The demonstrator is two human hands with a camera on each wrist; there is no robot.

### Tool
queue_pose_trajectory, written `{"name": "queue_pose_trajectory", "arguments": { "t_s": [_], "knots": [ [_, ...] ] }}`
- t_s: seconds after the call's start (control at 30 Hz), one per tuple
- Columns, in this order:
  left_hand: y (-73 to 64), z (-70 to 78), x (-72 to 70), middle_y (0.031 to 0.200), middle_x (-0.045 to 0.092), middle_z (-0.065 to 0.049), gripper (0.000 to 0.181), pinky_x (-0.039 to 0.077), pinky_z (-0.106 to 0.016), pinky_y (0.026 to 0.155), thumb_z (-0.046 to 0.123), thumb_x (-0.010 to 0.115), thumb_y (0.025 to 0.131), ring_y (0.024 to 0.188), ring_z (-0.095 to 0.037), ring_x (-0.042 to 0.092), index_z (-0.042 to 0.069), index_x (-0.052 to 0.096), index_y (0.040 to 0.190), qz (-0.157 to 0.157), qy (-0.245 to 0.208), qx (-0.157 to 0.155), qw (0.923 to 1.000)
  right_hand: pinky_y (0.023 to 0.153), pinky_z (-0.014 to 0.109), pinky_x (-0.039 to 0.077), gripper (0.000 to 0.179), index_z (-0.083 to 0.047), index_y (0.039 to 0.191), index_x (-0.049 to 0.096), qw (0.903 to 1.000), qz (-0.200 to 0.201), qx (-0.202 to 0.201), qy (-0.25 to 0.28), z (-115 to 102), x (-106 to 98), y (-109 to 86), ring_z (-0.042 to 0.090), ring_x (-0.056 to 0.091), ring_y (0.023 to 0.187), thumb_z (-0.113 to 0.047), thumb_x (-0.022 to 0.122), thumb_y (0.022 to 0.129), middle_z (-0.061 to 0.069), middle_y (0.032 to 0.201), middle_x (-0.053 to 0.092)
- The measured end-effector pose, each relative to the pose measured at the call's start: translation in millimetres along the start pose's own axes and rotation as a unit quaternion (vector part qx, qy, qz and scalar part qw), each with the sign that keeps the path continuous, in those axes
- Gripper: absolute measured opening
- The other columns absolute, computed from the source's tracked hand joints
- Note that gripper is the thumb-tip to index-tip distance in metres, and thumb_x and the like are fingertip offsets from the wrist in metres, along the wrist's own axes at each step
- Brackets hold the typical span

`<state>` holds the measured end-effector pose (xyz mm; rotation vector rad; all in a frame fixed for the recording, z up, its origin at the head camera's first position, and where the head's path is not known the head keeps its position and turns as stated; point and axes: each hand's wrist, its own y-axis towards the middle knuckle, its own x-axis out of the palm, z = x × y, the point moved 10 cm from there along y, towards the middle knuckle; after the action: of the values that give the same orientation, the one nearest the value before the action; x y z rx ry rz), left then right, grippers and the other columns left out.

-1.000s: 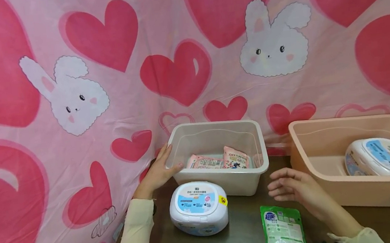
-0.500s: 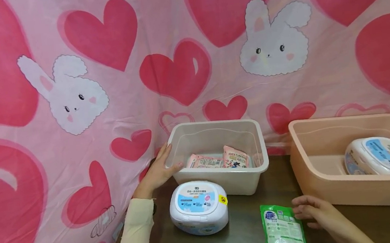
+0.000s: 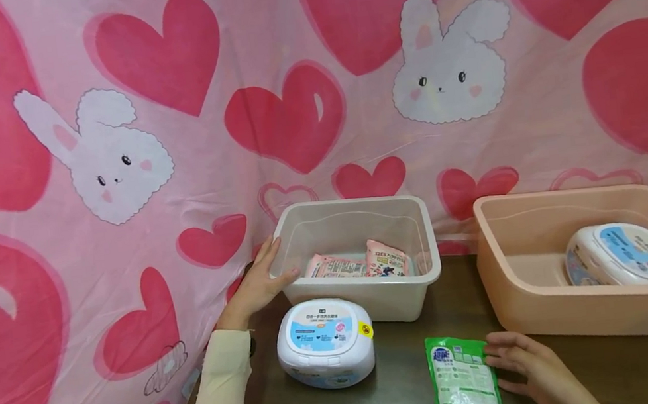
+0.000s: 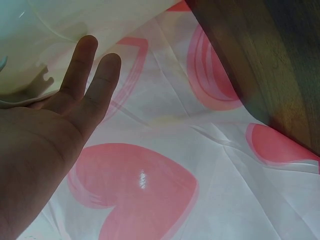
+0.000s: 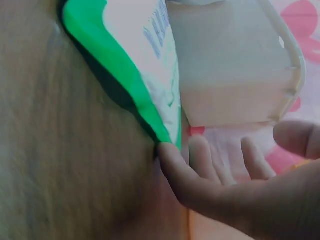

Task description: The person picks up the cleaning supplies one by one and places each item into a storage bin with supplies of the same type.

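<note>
My left hand (image 3: 256, 288) rests against the left end of a pale grey plastic bin (image 3: 389, 301). Its fingers lie fairly straight along the outer side, with the thumb at the front rim; the left wrist view shows two extended fingers (image 4: 102, 82) beside the wall. Two pink printed packets (image 3: 387, 260) lie inside that bin. Low in the head view, a green and white pouch (image 3: 464, 379) lies on the table. My right hand (image 3: 528, 362) is at its right edge, fingers loosely bent, and a fingertip touches the green border in the right wrist view.
A white lidded tub (image 3: 325, 345) with a blue label stands in front of the grey bin. At right, a peach bin (image 3: 600, 310) holds a similar tub (image 3: 630, 254). A pink heart-and-rabbit cloth (image 3: 280, 27) hangs behind the dark wooden table (image 3: 397, 367).
My right hand has come down from beside the peach bin to the pouch's right edge. The pouch has tilted slightly. The left hand stays at the grey bin.
</note>
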<state>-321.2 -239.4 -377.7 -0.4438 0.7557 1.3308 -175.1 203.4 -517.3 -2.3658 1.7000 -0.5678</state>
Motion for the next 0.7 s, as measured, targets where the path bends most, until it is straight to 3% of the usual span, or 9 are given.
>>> {"name": "queue_pose_trajectory", "arguments": {
  "t_s": [0.17,0.3,0.43,0.6,0.7],
  "knots": [
    [0.4,0.2,1.2,0.168,0.011,-0.01,0.099,0.023,-0.064,0.114,0.05,0.072,0.086,0.149,-0.041,0.019,0.012,0.021,0.162,-0.004,-0.004,-0.004,1.0,0.092,0.051,0.051,0.028,-0.015,0.127,0.06,0.9952,0.07,0.027,0.063,11,-11,1.7,0.017,0.059,0.106,-0.02,0.039,0.11,-0.001,0.118,0.062],
    [0.5,0.8,1.7,0.168,0.011,-0.01,0.099,0.023,-0.064,0.114,0.05,0.072,0.086,0.149,-0.04,0.019,0.012,0.021,0.162,-0.005,-0.008,-0.004,0.9999,0.094,0.051,0.05,0.026,-0.017,0.129,0.056,0.9901,0.07,0.038,0.116,18,-15,5.2,0.017,0.059,0.105,-0.018,0.038,0.11,-0.001,0.116,0.061],
    [-0.1,1.0,1.8,0.168,0.011,-0.01,0.099,0.022,-0.064,0.114,0.05,0.071,0.086,0.148,-0.04,0.02,0.013,0.021,0.162,-0.004,-0.007,-0.001,1.0,0.099,0.05,0.046,0.027,-0.014,0.133,0.054,0.9797,-0.008,0.053,0.193,19,-4,9.1,0.018,0.058,0.107,-0.019,0.04,0.11,0.001,0.116,0.059],
    [-1.4,-0.2,1.4,0.168,0.011,-0.01,0.099,0.022,-0.065,0.114,0.051,0.071,0.086,0.149,-0.04,0.019,0.013,0.021,0.163,-0.002,-0.004,-0.004,1.0,0.104,0.042,0.039,0.028,-0.013,0.116,0.064,0.9432,-0.142,0.079,0.29,15,26,8.8,0.023,0.053,0.115,-0.017,0.036,0.11,0.008,0.122,0.059],
    [-1.8,0.2,1.1,0.168,0.011,-0.009,0.099,0.022,-0.065,0.113,0.052,0.071,0.086,0.149,-0.04,0.018,0.013,0.021,0.162,-0.002,-0.004,-0.005,1.0,0.103,0.04,0.039,0.031,-0.016,0.117,0.064,0.944,-0.177,0.06,0.272,10,37,8.6,0.02,0.052,0.117,-0.015,0.033,0.11,0.004,0.125,0.061]
  ]
}}
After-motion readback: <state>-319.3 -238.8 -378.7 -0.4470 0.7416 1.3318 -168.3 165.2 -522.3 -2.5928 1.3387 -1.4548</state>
